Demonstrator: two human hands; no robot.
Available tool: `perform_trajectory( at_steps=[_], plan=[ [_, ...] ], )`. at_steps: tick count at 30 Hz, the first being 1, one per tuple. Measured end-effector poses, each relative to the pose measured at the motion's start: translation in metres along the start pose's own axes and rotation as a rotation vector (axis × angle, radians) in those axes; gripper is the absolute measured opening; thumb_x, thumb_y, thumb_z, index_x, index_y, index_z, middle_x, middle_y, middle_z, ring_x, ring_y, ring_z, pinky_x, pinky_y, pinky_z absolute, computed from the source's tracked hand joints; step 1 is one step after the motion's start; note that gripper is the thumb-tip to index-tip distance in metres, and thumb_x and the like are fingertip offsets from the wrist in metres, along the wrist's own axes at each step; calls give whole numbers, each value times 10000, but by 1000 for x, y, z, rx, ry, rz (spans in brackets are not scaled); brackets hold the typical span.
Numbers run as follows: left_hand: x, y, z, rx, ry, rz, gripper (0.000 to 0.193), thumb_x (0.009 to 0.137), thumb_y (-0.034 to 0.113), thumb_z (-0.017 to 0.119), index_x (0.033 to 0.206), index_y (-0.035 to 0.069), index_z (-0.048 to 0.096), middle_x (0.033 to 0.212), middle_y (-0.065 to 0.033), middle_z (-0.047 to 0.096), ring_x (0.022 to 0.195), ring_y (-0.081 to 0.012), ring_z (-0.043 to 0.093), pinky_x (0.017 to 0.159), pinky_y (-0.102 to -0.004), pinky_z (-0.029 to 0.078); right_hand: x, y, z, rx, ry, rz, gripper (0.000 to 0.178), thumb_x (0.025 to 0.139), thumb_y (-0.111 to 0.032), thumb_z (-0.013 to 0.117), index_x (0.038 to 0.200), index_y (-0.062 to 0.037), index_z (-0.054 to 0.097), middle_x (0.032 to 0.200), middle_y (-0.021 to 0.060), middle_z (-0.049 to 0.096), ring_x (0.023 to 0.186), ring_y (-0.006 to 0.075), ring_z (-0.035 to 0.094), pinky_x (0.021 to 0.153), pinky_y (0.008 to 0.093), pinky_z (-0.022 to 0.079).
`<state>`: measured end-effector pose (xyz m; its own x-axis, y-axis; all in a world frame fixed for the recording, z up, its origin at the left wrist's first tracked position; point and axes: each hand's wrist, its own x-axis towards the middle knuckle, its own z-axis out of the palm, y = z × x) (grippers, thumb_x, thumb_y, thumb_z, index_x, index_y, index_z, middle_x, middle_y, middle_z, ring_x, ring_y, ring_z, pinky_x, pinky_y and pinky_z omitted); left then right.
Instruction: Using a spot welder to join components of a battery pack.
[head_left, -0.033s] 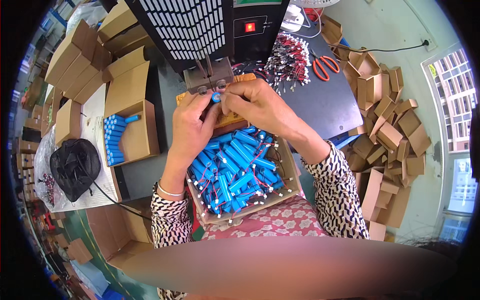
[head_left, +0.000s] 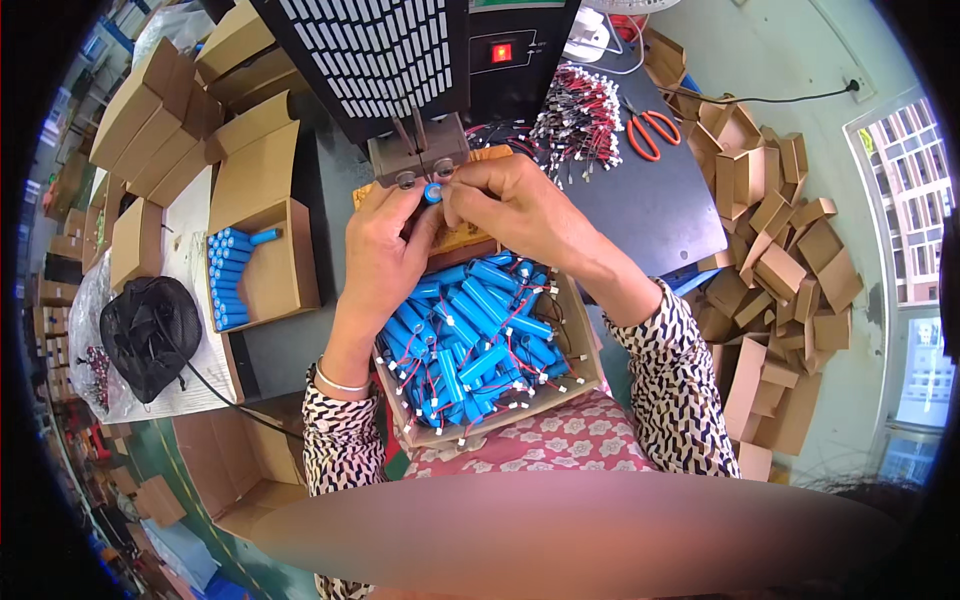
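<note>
Over there the left hand, fingers nearly closed, pinches a blue cell just on the near side of the black machine. The right hand has its fingers curled in at the cell's right; what they grip I cannot tell. Nearer sits a box of wired cells.

Workshop: machine, wired blue cells

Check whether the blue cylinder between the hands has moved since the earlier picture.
No visible shift: the blue cylinder shows in the same spot, just below the grey-brown block in the picture.
</note>
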<state>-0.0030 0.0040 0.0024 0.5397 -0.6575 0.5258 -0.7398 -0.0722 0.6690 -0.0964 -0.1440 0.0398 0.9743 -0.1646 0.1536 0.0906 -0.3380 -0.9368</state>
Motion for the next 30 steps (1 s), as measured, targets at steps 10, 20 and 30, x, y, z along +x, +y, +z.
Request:
perform_trajectory(
  at_steps=[10,20,30],
  plan=[
    [2,2,2,3,0,-54,224,760,0,672,979,-16,631,891,-145,625,779,-330,603,653,-363,475,10,5,-4,130,-51,47,240,828,-123,534,671,44,602,574,84,542,665,107,549,774,290,485],
    [4,6,2,87,8,-22,173,772,8,663,933,-28,610,854,-157,606,741,-335,595,628,-363,469,9,7,-9,97,-123,182,277,924,-179,521,722,-3,593,684,-5,576,659,51,498,619,218,404],
    [2,-4,8,10,15,-54,191,779,15,660,958,-33,615,864,-155,619,748,-338,582,645,-385,463,10,12,-12,60,-116,23,279,942,-162,508,732,0,593,679,-10,559,656,46,486,596,218,405]
  ],
)
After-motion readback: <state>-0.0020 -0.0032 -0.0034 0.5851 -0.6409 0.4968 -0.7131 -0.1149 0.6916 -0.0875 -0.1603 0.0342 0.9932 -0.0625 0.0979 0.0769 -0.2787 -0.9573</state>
